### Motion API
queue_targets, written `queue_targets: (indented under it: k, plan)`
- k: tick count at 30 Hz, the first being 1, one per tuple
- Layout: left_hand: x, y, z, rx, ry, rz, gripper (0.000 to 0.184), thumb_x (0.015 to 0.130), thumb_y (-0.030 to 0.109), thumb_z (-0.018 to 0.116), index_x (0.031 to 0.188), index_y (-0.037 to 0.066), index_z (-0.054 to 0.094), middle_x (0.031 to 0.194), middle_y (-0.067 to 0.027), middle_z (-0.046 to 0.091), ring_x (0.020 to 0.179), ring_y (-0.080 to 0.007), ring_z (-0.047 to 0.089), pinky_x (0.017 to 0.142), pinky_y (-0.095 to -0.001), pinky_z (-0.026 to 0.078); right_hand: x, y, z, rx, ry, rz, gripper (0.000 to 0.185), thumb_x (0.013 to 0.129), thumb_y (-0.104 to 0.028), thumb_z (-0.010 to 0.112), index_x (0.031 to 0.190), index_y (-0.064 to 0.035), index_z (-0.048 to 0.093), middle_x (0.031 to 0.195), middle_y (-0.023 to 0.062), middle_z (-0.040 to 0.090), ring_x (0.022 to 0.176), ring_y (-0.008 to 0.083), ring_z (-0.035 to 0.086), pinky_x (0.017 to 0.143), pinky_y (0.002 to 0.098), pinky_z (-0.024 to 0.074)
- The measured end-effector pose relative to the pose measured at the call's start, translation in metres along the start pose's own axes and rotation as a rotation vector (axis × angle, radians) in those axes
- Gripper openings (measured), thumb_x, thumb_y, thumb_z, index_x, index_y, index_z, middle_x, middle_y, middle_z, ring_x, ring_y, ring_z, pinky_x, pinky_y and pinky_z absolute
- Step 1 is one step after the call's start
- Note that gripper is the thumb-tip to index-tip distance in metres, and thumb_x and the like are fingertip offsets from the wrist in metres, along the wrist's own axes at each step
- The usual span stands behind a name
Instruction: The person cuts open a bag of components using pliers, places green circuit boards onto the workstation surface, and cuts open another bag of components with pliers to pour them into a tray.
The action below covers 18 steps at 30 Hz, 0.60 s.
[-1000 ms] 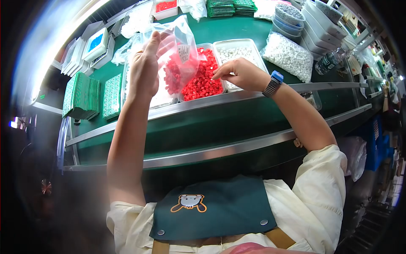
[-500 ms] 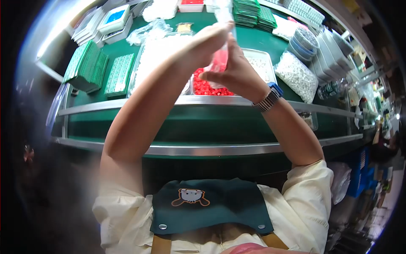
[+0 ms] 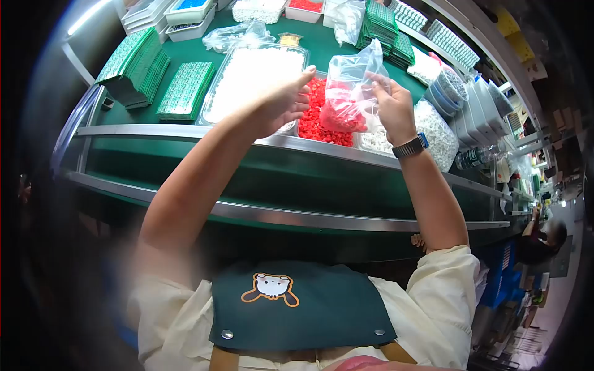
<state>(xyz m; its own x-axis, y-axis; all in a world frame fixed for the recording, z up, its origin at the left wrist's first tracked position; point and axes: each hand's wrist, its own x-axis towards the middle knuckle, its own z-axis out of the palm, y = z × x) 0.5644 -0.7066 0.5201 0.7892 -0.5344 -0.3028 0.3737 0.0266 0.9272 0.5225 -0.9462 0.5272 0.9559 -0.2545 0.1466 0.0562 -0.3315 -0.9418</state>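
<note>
My right hand (image 3: 396,111) pinches the side of a clear plastic bag (image 3: 356,71) with red small parts (image 3: 343,116) gathered at its bottom. The bag hangs upright over a tray of loose red parts (image 3: 312,127). My left hand (image 3: 288,104) is apart from the bag, to its left, with fingers spread and nothing in them. Under and beyond my left hand lies a wide clear tray of white pieces (image 3: 260,68). Partly hidden behind the bag and my right hand is another tray of white parts (image 3: 376,142).
Green circuit boards (image 3: 185,89) stand stacked at left, with more boards (image 3: 387,31) at the back. A bag of white parts (image 3: 436,136) and a bottle (image 3: 473,157) lie at right. A metal rail (image 3: 309,145) runs along the bench front. Another person (image 3: 544,238) is far right.
My hands were close together around the bag, the left hand high on it. Now the left hand is off the bag and to the left, while the right still holds it. The view has shifted.
</note>
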Motion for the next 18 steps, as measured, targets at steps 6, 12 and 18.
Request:
queue_targets:
  k: [6, 12, 18]
  plan:
    - [0.023, 0.006, 0.035, -0.016, 0.046, -0.060, 0.093, 0.098, 0.067, 0.038, 0.144, -0.014, 0.033, 0.149, -0.0316, 0.035, 0.142, -0.0335, 0.034, 0.117, -0.0423, 0.030, -0.001, -0.001, 0.002, 0.150, 0.012, -0.072, 0.027, 0.101, -0.005, 0.050, 0.122, -0.0037, 0.068, 0.097, 0.0069, 0.072, 0.077, 0.0098, 0.067, 0.063, 0.0223, 0.0536]
    - [0.047, 0.010, 0.040, -0.138, -0.083, -0.105, 0.089, 0.098, 0.069, 0.033, 0.146, -0.006, 0.034, 0.150, -0.0240, 0.040, 0.139, -0.0304, 0.039, 0.116, -0.0435, 0.029, 0.001, 0.007, 0.009, 0.168, 0.068, -0.193, 0.027, 0.103, -0.007, 0.049, 0.121, -0.0027, 0.067, 0.098, 0.0072, 0.072, 0.081, 0.0113, 0.068, 0.065, 0.0246, 0.0573]
    - [0.068, 0.012, 0.029, -0.225, -0.143, -0.111, 0.081, 0.100, 0.064, 0.036, 0.156, 0.006, 0.025, 0.155, -0.0197, 0.039, 0.145, -0.0289, 0.034, 0.117, -0.0458, 0.023, 0.014, 0.007, 0.020, 0.203, 0.158, -0.226, 0.026, 0.103, -0.009, 0.049, 0.119, -0.0030, 0.068, 0.098, 0.0073, 0.072, 0.083, 0.0120, 0.069, 0.063, 0.0252, 0.0583]
